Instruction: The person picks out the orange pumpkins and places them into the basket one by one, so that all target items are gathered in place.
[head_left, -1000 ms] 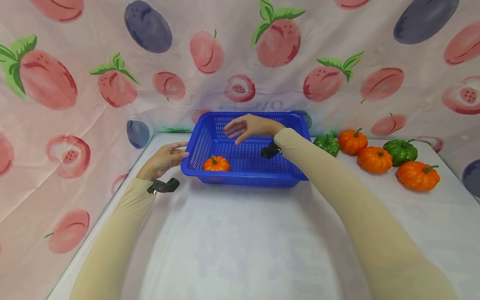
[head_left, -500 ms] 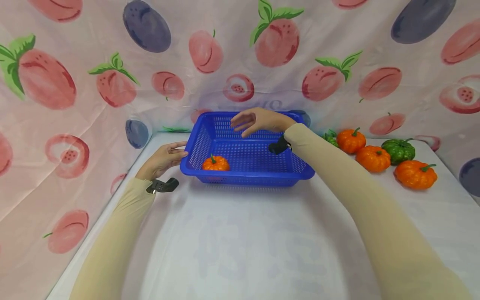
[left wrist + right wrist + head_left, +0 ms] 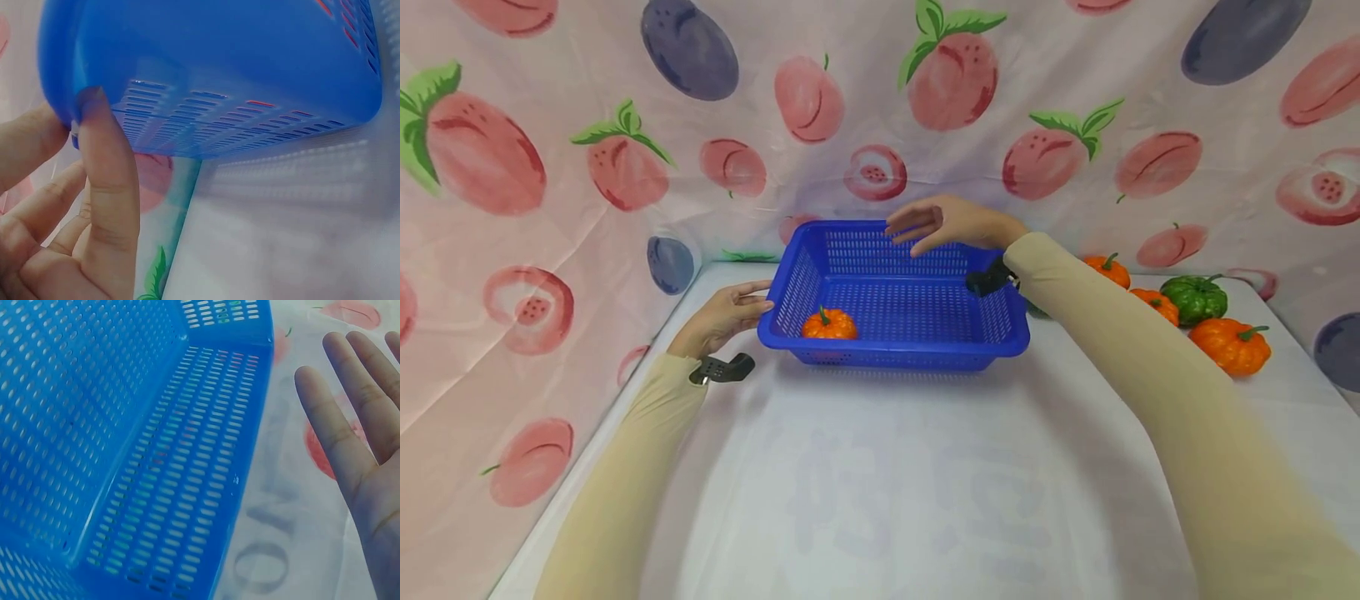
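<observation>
A blue plastic basket (image 3: 895,350) with slotted sides stands on the white table. Inside it, at the front left corner, lies a small orange pumpkin (image 3: 829,325) with a green stem. My left hand (image 3: 724,317) pinches the basket's left rim; the left wrist view shows the thumb (image 3: 109,181) under the lip and a finger on its other side. Above the basket's back right part hovers my right hand (image 3: 955,223), fingers spread loosely and holding nothing. In the right wrist view its straight fingers (image 3: 340,434) show beside the basket's rim.
To the right, partly behind my right sleeve (image 3: 1120,367), sit orange pumpkins (image 3: 1231,346) and a green pumpkin (image 3: 1195,300). Another green one is mostly hidden by the sleeve. A fruit-print cloth (image 3: 820,183) hangs close behind the basket and along the left side.
My right hand has moved right and up over the basket, its sleeve now covering more of the pumpkins at right. The left hand and the basket have stayed in place.
</observation>
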`<act>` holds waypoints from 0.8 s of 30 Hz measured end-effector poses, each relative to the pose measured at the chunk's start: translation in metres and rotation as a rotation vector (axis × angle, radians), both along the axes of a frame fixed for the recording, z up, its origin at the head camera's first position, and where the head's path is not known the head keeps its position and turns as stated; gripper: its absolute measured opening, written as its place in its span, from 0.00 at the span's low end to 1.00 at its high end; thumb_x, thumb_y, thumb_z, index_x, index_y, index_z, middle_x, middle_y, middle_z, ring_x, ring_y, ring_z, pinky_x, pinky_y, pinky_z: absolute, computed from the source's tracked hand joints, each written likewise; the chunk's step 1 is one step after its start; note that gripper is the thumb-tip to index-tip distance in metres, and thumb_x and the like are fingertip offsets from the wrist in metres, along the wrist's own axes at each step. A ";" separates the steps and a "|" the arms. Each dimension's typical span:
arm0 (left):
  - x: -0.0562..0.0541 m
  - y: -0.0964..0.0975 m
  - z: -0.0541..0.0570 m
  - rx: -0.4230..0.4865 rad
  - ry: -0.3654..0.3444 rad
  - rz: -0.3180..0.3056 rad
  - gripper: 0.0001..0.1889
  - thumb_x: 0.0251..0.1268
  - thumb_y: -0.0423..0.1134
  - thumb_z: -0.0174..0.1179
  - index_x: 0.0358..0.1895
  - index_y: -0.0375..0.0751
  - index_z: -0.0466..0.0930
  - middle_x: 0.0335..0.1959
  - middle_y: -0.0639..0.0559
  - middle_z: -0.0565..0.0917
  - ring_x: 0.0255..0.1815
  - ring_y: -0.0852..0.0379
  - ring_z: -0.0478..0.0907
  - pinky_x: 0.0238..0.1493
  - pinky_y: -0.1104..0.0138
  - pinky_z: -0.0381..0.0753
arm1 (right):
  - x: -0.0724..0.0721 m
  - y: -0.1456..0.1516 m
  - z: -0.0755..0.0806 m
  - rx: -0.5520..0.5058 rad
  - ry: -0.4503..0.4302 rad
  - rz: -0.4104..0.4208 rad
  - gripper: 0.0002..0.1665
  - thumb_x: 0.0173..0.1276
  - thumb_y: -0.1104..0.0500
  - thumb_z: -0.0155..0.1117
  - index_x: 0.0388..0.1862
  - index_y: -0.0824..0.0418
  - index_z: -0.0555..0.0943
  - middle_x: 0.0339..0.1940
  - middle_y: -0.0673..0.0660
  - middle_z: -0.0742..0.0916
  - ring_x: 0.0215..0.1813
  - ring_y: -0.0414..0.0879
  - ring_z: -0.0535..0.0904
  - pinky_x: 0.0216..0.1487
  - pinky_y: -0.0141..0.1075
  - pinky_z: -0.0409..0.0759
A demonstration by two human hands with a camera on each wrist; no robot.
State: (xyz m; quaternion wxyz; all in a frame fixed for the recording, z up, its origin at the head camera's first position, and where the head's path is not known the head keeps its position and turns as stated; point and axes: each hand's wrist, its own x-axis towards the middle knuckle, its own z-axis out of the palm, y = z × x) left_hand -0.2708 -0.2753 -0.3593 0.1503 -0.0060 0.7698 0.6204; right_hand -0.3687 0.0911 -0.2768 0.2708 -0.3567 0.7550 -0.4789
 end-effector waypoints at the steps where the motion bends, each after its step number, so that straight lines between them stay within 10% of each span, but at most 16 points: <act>1: 0.000 0.000 0.000 0.004 -0.003 0.003 0.33 0.67 0.35 0.55 0.72 0.34 0.52 0.31 0.68 0.83 0.33 0.69 0.80 0.40 0.77 0.81 | 0.001 0.003 0.002 0.002 0.005 -0.003 0.33 0.63 0.68 0.62 0.67 0.66 0.65 0.66 0.62 0.74 0.67 0.54 0.71 0.59 0.40 0.78; 24: 0.001 0.000 0.002 0.007 -0.011 -0.011 0.33 0.68 0.35 0.53 0.73 0.35 0.51 0.31 0.68 0.82 0.34 0.70 0.80 0.41 0.77 0.80 | 0.025 0.066 0.015 0.110 0.058 -0.073 0.33 0.63 0.61 0.65 0.67 0.57 0.68 0.65 0.56 0.76 0.68 0.47 0.71 0.58 0.34 0.78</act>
